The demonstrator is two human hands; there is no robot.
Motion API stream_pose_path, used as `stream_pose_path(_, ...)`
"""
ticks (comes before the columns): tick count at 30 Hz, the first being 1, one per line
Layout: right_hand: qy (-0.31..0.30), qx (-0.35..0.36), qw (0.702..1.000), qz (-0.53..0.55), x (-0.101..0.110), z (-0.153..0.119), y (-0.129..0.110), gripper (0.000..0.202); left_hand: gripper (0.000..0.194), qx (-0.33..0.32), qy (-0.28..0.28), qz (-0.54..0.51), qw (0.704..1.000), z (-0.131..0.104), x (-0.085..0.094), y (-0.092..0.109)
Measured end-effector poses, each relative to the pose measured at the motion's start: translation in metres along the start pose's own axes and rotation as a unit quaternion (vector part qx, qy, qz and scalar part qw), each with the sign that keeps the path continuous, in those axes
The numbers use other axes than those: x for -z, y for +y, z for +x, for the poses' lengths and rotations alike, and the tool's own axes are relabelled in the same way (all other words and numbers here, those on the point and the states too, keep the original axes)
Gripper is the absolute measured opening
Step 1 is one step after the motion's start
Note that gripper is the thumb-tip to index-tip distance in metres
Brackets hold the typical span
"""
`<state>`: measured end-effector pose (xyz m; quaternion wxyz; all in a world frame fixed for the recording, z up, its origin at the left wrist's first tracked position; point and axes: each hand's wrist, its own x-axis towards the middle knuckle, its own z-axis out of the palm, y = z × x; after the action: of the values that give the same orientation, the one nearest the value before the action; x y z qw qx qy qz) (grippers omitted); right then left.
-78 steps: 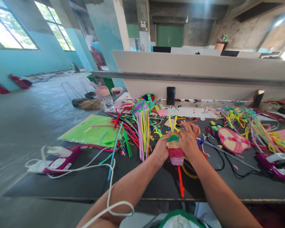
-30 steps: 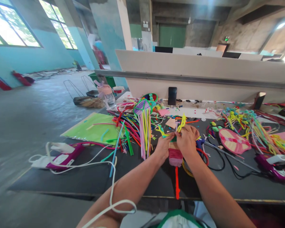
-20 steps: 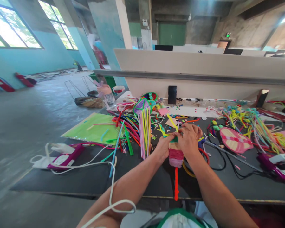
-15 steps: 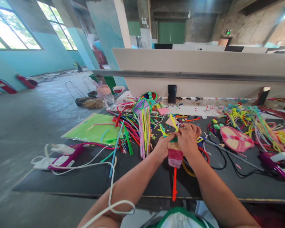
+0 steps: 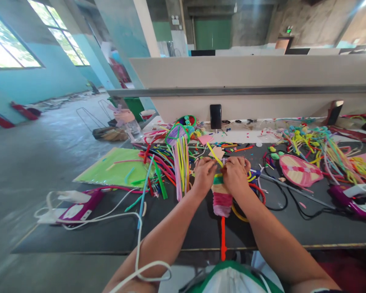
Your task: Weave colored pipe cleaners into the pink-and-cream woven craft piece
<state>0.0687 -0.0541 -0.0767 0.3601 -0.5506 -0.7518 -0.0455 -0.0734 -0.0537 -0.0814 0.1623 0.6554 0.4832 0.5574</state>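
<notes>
A flat piece wrapped in bands of pipe cleaner (image 5: 222,201) lies in front of me, green and yellow at the top, then tan, dark pink and light pink. A red pipe cleaner stem (image 5: 223,238) sticks out of its lower end. My right hand (image 5: 237,175) lies over its upper right side, fingers closed where a yellow pipe cleaner (image 5: 214,154) comes out and slants up to the left. At the upper left edge is my left hand (image 5: 204,174), its fingers curled in beside the yellow strip. Its fingertips are partly hidden.
Loose pipe cleaners (image 5: 158,162) and a green sheet (image 5: 109,169) lie to the left. A jellyfish-like craft (image 5: 180,158) is nearby. A phone (image 5: 215,116) leans on the divider. A pink oval craft (image 5: 300,170), cables and power strips (image 5: 82,209) are on the table.
My left hand has drawn a little away from the right, its fingers now curled. The yellow pipe cleaner leans farther left. The whole view has shifted slightly.
</notes>
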Motion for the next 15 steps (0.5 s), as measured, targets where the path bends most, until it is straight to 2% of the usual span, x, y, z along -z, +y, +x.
stream_pose_path(3,-0.008,0.0,1.0,0.011,0.0,-0.001,-0.004,0.01,0.01,0.007,-0.038,-0.037,0.999,0.002,-0.002,-0.003)
stream_pose_path(8,-0.018,0.003,0.999,0.046,-0.005,0.0,0.0,0.005,0.007,0.018,-0.074,-0.098,0.992,0.007,0.008,-0.004)
stream_pose_path(13,-0.063,-0.015,0.995,0.071,-0.007,0.005,0.009,0.006,0.015,0.053,-0.06,-0.107,0.991,0.005,0.009,-0.006)
stream_pose_path(15,-0.077,-0.021,0.994,0.073,-0.008,0.005,0.012,0.004,0.017,0.126,-0.02,-0.174,0.977,0.003,0.007,-0.006)
